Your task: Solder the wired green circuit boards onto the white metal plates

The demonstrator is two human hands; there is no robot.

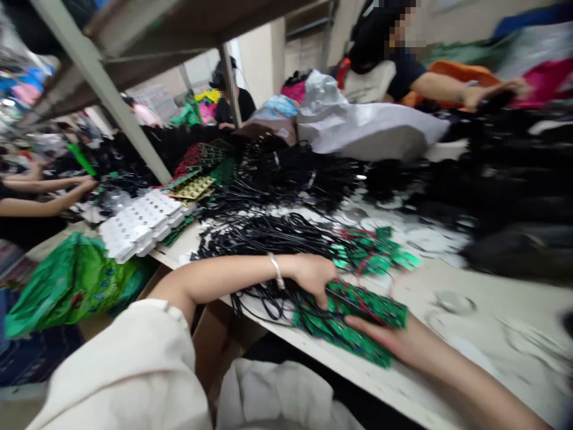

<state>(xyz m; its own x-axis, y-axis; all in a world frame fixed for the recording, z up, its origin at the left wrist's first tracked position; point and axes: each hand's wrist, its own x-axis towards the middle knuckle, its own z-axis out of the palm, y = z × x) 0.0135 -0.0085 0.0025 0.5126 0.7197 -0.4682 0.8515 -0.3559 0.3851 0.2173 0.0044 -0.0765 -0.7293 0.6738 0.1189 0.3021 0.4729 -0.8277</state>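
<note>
A pale, flat worktable runs diagonally through a crowded, partly blurred room, with a grey metal shelf post slanting up at its far left. Along the table's back, heaped black cables and a crumpled whitish plastic bag partly block the view of a person's outstretched forearm. At left, stacked white rectangular panels sit beside yellow perforated boards, above a bright green plastic bag. Small green circuit boards with red wires lie just beyond the hands. Two long, narrow green circuit boards with dark wires lie at the table's near edge. The left hand bends its fingers down at their left end, over the wires; the right hand extends one digit between them, partly hidden by the upper board. Whether either hand's fingers are clamped, I cannot tell.
</note>
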